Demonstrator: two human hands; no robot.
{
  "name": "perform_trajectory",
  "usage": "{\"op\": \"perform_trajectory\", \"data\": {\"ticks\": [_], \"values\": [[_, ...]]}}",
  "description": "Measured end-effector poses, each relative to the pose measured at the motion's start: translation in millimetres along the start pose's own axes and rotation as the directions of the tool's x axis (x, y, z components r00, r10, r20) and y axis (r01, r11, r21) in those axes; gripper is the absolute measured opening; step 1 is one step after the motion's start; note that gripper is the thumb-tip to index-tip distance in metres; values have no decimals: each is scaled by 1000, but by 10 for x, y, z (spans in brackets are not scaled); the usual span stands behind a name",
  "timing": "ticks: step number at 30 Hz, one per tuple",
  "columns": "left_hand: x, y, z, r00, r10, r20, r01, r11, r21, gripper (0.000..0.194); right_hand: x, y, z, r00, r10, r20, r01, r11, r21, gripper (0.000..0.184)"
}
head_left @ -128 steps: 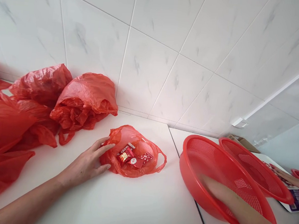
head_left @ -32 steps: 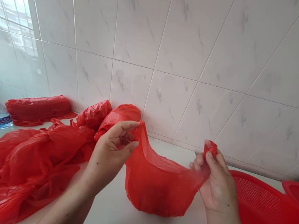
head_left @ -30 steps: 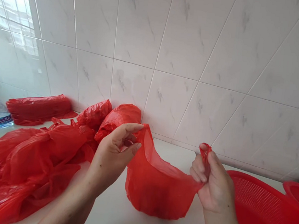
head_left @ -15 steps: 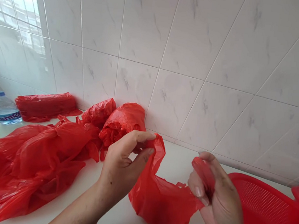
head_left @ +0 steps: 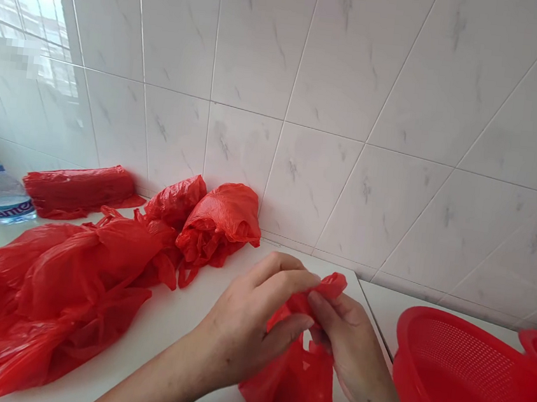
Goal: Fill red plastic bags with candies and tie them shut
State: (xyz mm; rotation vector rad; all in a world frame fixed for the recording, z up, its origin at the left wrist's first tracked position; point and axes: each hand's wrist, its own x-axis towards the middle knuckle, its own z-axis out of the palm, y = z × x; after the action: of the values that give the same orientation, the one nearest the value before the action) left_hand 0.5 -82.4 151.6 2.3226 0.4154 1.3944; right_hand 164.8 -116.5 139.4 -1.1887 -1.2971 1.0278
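Both my hands meet low in the middle of the view over a red plastic bag [head_left: 294, 389]. My left hand [head_left: 250, 327] pinches the bag's gathered top with thumb and fingers. My right hand [head_left: 351, 350] faces it, its fingers closed on the same bunched handles, touching the left hand. The bag's body hangs down to the white counter [head_left: 177, 338] below the hands. What lies inside the bag is hidden.
Several crumpled red plastic bags [head_left: 64, 269] are heaped at the left, more against the tiled wall [head_left: 221, 221]. A roll of red bags [head_left: 80, 187] and a water bottle [head_left: 2, 202] stand far left. A red perforated basin [head_left: 465, 381] sits at the right.
My hands, held apart with the bag's mouth stretched between them, have come together, bunching the handles. The bag has sunk lower and narrower. The view shifted slightly right.
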Motion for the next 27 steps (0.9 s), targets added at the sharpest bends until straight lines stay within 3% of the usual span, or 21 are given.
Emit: {"op": "perform_trajectory", "data": {"ticks": [5,9,14,16,20,24,27], "values": [[33,-87,42,981,-62,183,12,965,261,20,10,-20,-37,997,56,-52,-53,997,57,38],[32,-127,71,981,-135,138,78,930,358,21,-11,-27,-68,996,50,-73,-43,995,87,45],[75,-116,37,960,-274,59,243,918,313,19,-42,-17,-175,994,-43,101,29,991,133,60],[78,-106,27,944,-320,77,297,929,220,20,-51,-14,-210,990,-63,124,55,996,74,58],[65,-85,27,886,-441,144,419,894,161,14,-40,-37,-210,992,6,128,7,995,-102,21],[69,-68,33,863,-480,154,442,867,229,13,21,-46,-171,999,27,-32,-35,964,-265,35],[70,-65,39,871,-468,148,425,870,252,12,72,-17,-157,989,-60,-133,1,912,-410,24]]}}
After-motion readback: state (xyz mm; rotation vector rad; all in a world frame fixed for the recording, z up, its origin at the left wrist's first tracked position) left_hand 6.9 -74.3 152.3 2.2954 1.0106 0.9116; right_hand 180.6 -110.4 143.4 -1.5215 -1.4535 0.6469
